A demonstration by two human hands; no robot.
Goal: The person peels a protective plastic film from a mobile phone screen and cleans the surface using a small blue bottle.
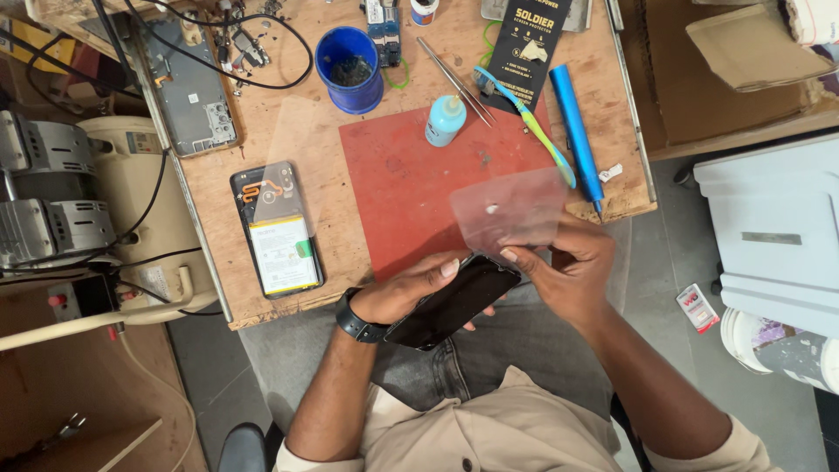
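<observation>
Clear film lifted off a dark phone screen
Left hand [411,293] grips the black phone [454,301]; right hand [564,267] pinches the transparent film [511,210] at its twelve o'clock, above the red mat [402,192].

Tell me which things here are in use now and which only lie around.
In use: left hand holding black phone; right hand lifting clear film.

Lying about: opened phone, blue cup, glue bottle, toothbrush, tweezers, blue pen tool.
</observation>
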